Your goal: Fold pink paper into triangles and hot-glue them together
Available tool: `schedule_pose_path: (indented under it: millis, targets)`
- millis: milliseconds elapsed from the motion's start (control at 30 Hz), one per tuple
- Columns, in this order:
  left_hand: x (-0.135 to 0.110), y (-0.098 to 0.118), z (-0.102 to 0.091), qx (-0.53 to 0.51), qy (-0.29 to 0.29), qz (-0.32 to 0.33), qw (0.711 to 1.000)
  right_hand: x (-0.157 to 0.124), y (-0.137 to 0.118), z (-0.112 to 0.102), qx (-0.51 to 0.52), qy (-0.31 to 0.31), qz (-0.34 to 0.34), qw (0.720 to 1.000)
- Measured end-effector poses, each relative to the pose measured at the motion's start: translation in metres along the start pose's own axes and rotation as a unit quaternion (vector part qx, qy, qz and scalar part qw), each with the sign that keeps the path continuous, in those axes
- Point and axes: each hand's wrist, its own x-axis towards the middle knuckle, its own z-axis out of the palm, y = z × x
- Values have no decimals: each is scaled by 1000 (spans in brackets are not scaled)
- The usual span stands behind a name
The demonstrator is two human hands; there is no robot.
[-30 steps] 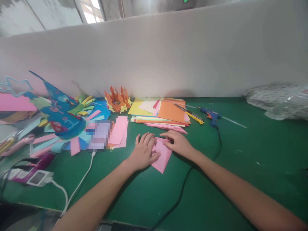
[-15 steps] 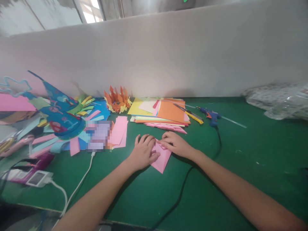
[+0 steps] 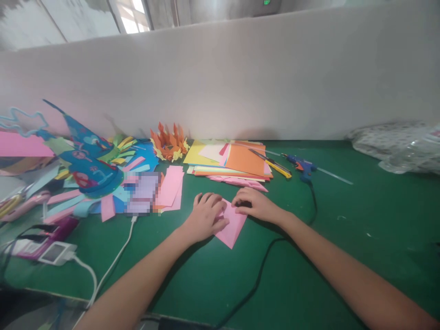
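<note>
A folded pink paper [image 3: 233,228] lies on the green table [image 3: 343,238] in front of me. My left hand [image 3: 205,218] rests on its left side, fingers curled and pressing it down. My right hand [image 3: 254,205] lies on its upper right edge, fingertips bent and pressed onto the fold. Both hands touch the paper, which stays flat on the table.
A stack of coloured paper sheets [image 3: 233,160] lies behind the hands, with a yellow utility knife [image 3: 275,165] and a blue glue gun [image 3: 299,165] whose black cord [image 3: 271,256] runs toward me. Paper crafts [image 3: 92,160] crowd the left. A plastic bag [image 3: 398,144] sits far right.
My right hand slid slightly along the upper edge of the pink paper. The left hand has stayed in place on it.
</note>
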Motion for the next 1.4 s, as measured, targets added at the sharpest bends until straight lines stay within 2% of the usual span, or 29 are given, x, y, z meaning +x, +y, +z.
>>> schedule_pose_path:
  millis: [167,267,400,500,700,1000,1200,1300,1400]
  targets:
    - [2,-7,2,-48,11,-5,999,0,-1,5,-79,-21,-30,996]
    - [3,-9,5,-75,27,13,997,4,-6,9,-145,-30,-20,989]
    - [4,-9,4,-115,70,-18,991,9,-12,11,-198,-45,-13,979]
    - [3,-13,0,-139,87,-55,985,8,-12,8,-185,-39,-13,982]
    - [-1,-26,-3,-165,80,-151,971,1,-7,3,-133,-13,-32,991]
    - [-2,-29,-5,-179,59,-215,958,6,-18,6,-244,-76,0,967]
    - [-3,-39,-3,-208,62,-235,947,8,-24,7,-269,-85,14,959]
    - [-3,-42,-2,-218,61,-244,943,7,-21,10,-259,-72,20,963]
    - [-2,-44,-1,-239,55,-257,935,5,-14,14,-195,-18,24,980]
